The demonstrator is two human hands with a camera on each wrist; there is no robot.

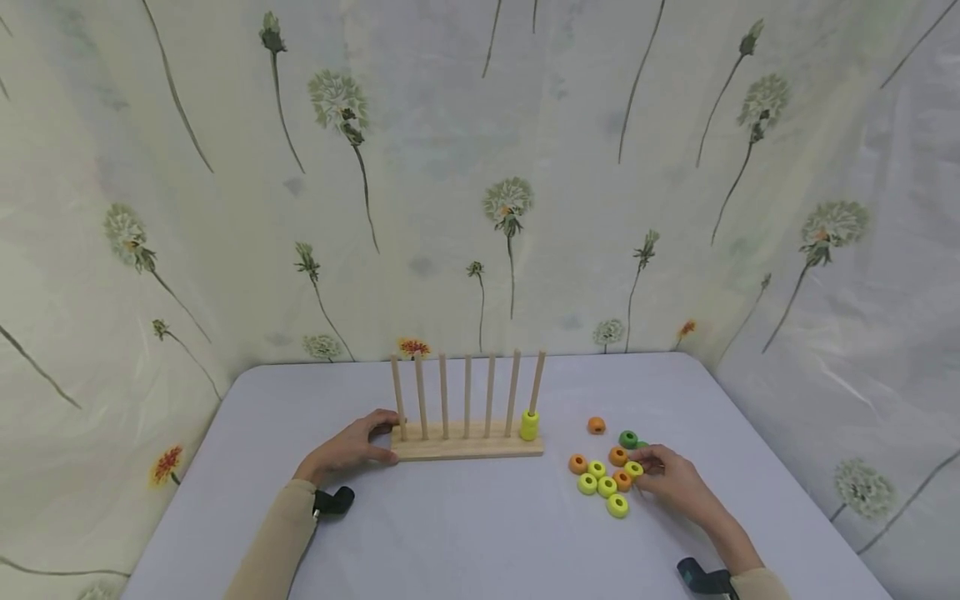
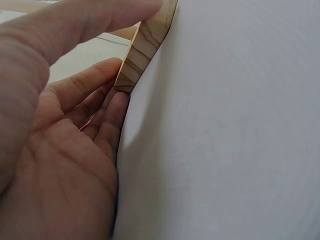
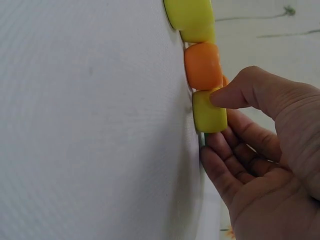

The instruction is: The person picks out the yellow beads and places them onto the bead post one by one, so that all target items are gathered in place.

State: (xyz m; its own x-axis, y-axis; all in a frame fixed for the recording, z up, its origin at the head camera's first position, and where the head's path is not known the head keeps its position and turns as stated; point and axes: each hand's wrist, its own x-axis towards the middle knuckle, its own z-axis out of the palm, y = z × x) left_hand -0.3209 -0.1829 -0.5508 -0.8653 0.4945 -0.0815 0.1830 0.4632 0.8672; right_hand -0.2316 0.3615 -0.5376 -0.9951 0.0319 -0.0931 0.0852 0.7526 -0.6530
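A wooden peg rack (image 1: 465, 450) stands on the table with several upright pegs in a row. Yellow beads (image 1: 529, 427) are stacked low on its rightmost peg. My left hand (image 1: 352, 446) grips the left end of the base, thumb at the front and fingers behind; the left wrist view shows the base's grained end (image 2: 137, 57) between them. At the right, my right hand (image 1: 678, 483) pinches a yellow bead (image 3: 209, 112) at the edge of a loose group. That bead touches or nearly touches an orange bead (image 3: 203, 66) in the right wrist view.
More yellow beads (image 1: 617, 505) and orange beads (image 1: 577, 463) lie close together right of the rack. One orange bead (image 1: 596, 425) sits apart, farther back. Green beads (image 1: 628, 439) are behind the right fingers. A flower-patterned curtain (image 1: 450, 167) borders the white table (image 1: 465, 533).
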